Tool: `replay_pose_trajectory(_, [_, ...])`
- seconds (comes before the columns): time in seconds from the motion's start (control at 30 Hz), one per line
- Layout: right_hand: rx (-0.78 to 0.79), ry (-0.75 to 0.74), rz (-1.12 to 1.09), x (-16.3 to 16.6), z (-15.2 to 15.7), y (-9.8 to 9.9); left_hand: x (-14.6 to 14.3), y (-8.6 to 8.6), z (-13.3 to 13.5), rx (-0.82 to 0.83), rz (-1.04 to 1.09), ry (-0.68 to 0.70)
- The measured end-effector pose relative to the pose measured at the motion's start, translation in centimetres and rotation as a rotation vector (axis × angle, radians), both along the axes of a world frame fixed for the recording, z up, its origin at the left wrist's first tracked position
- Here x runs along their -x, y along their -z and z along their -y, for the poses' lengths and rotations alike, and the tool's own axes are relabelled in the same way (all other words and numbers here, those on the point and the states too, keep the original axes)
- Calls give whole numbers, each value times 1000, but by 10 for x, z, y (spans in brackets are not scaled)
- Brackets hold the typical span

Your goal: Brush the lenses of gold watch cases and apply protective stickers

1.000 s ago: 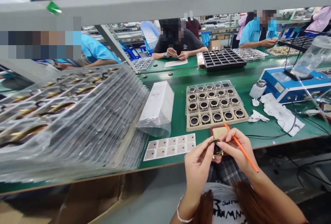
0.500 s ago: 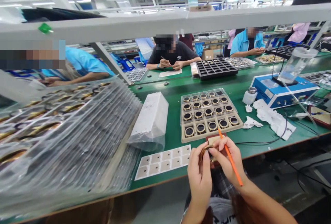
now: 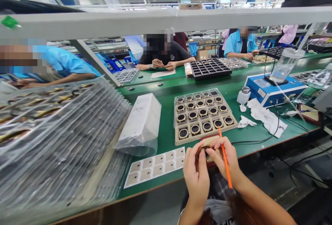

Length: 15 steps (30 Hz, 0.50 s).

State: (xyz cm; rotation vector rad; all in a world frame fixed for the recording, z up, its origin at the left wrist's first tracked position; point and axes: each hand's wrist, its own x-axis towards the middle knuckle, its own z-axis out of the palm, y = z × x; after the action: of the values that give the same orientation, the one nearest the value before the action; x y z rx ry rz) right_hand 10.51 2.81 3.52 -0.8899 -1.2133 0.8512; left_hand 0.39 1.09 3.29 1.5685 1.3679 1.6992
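Note:
My left hand (image 3: pixel 196 173) and my right hand (image 3: pixel 225 159) meet at the near edge of the green table (image 3: pixel 168 128), both pinched round a small gold watch case (image 3: pixel 201 151). An orange stick (image 3: pixel 223 155) also lies along my right hand, its tip pointing up towards the tray. Under the case lies a small tan pad on a dark red block (image 3: pixel 211 141). Just beyond stands a beige tray (image 3: pixel 202 116) with several round watch cases in rows. A white sheet of square stickers (image 3: pixel 155 166) lies left of my hands.
A big stack of clear plastic trays (image 3: pixel 59 138) fills the left. A wrapped white box (image 3: pixel 141 123), white tissues (image 3: pixel 261 116), a small white bottle (image 3: pixel 243 95), a blue machine (image 3: pixel 275 88) with cables, and a black grid tray (image 3: pixel 210 68) stand further off. Other people work across the table.
The view has swung up and to the right, so things sit further left. My hands have stayed together on the watch case, and the orange stick stands steeper.

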Motion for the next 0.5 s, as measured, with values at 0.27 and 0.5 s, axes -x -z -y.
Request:
replay_pose_trajectory(0.27, [-73, 46, -38, -2, 2, 4, -3, -5, -5, -49, -35, 64])
replay_pose_trajectory(0.5, [-110, 116, 40, -28, -9, -2, -13, -14, -19, 74, 184, 294])
